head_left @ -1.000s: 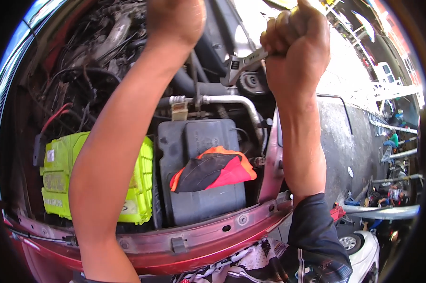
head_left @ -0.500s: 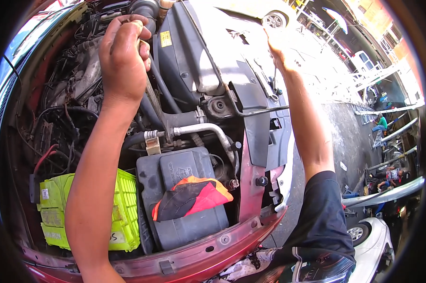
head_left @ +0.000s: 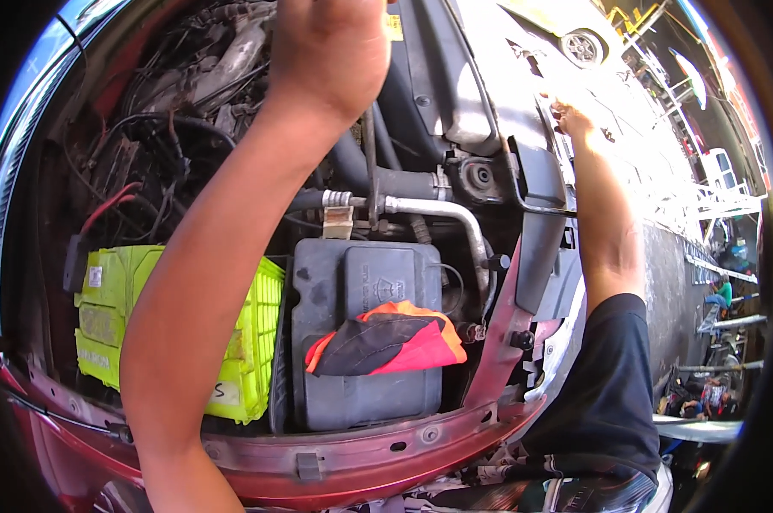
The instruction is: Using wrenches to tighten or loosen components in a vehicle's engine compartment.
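My left hand (head_left: pixel 331 64) is raised over the engine bay at the top edge. Its fingers are cut off by the frame, so their grip is hidden. Below the wrist stands a metal bar (head_left: pixel 371 162); whether the hand touches it cannot be told. Farther right, in strong glare, my right hand (head_left: pixel 572 115) is at the sunlit fender side with its fingers curled. What they hold, if anything, is washed out. Between my arms lies a crumpled orange, pink and black cloth (head_left: pixel 386 346) on a dark grey plastic box (head_left: pixel 327 282).
A lime-green battery (head_left: pixel 262 342) sits partly behind my left forearm. A silver pipe (head_left: pixel 455 214) and black hoses (head_left: pixel 404 182) run across the bay. The red front panel (head_left: pixel 361 457) borders the near side. Beyond it are a yellow car (head_left: pixel 579 47) and people at the right.
The view has shifted, so the engine bay sits farther right. My left hand has gone up and right, its fingers leaving the frame. The right hand now has its fingers bent downward at the fender side.
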Motion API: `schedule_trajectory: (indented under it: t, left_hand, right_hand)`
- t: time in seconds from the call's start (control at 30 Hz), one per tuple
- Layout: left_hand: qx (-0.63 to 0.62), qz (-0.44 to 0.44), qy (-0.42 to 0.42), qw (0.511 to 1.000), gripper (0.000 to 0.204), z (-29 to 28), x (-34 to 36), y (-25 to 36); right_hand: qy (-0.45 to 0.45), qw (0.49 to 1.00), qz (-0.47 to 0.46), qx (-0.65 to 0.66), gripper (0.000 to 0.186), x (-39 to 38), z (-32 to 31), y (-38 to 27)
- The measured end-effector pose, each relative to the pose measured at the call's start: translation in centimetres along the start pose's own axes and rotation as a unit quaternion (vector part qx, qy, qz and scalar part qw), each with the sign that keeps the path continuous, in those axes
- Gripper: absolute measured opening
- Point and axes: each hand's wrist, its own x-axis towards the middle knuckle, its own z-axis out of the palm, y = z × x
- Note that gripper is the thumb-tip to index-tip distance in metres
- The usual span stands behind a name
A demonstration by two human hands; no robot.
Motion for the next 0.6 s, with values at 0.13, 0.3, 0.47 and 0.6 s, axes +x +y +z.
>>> schedule_trajectory:
  t: [0.13, 0.3, 0.47, 0.6]
  left_hand:
    - [-0.03, -0.005, -0.016, 0.999, 0.026, 0.4, 0.0, -0.1]
    - [-0.034, 0.048, -0.031, 0.998, 0.027, 0.9, 1.0, -1.4]
    - [-0.018, 0.092, 0.02, 0.995, 0.024, 0.0, 1.1, -1.7]
    - [-0.053, 0.079, -0.007, 0.995, 0.023, 0.8, 1.7, -1.8]
  right_hand:
    - [-0.011, 0.996, -0.038, -0.085, 0.027, 2.4, -1.2, 3.7]
    - [-0.044, 0.997, -0.007, -0.058, 0.027, 1.9, 0.6, 3.0]
    - [-0.441, 0.888, 0.058, -0.118, 0.031, -8.1, 4.7, -12.7]
    - [-0.488, 0.853, 0.003, -0.186, 0.031, -13.5, 5.9, -11.0]
